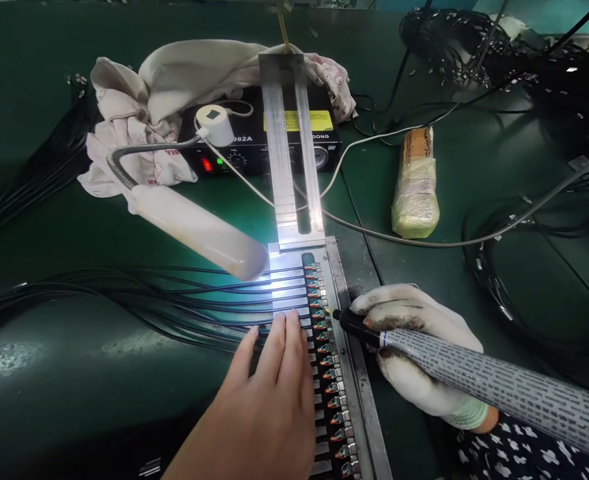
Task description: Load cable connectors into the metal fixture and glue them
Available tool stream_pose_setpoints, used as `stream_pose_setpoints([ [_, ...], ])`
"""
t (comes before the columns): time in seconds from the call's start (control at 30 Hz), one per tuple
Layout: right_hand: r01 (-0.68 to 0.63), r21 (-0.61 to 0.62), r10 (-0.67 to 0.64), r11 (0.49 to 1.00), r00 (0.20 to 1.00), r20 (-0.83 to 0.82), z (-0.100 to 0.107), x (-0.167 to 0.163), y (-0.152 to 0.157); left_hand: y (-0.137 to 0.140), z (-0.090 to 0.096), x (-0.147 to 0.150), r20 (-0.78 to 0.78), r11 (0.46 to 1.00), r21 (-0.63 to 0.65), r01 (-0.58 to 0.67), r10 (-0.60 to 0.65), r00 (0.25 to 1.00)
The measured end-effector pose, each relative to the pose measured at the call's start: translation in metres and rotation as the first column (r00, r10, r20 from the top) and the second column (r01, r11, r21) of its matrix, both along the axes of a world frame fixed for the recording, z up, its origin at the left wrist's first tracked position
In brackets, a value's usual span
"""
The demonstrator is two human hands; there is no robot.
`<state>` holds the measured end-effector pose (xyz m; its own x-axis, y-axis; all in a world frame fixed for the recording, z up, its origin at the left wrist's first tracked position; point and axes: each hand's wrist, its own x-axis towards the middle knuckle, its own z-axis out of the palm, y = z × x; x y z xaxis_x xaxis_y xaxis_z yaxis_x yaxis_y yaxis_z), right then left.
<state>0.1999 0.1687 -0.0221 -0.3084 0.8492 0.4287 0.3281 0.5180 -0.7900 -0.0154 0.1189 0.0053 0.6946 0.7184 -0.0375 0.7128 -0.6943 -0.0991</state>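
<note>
My bare left hand (274, 393) lies palm down across the near cables and the edge of a metal fixture (341, 280). Its fingers are stretched out. Thin black cables (184, 293) run in from the left, with small connectors (330, 373) seated in a row along the fixture. In a stained white glove, my right hand (419, 333) is closed around a thick pen-shaped tool (464, 367) with a grey dash-patterned body and black nose. The tool's tip is beside the connectors, close to my left fingertips; a small yellowish spot shows there.
A white lamp (199, 230) on a bent neck lights the fixture. Behind stands a black control box (249, 137) marked 982A, draped with cloth (199, 70). A slotted metal plate (284, 153) leans against it. A plastic-wrapped block (415, 193) and cable coils (504, 280) lie to the right.
</note>
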Motion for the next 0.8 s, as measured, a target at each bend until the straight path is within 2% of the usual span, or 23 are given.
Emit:
stream_pose_setpoints([
  [0.47, -0.004, -0.009, 0.004, 1.000, 1.000, -0.012, -0.0019, 0.0017, 0.0005, 0.0007, -0.0008, 0.0021, 0.017, 1.000, -0.003, -0.007, 0.007, 1.000],
  [0.8, 0.021, -0.065, -0.023, 0.998, 0.999, -0.034, -0.0079, 0.0017, 0.0008, 0.0039, -0.0017, 0.0033, 0.032, 1.000, -0.001, -0.003, 0.003, 0.999],
])
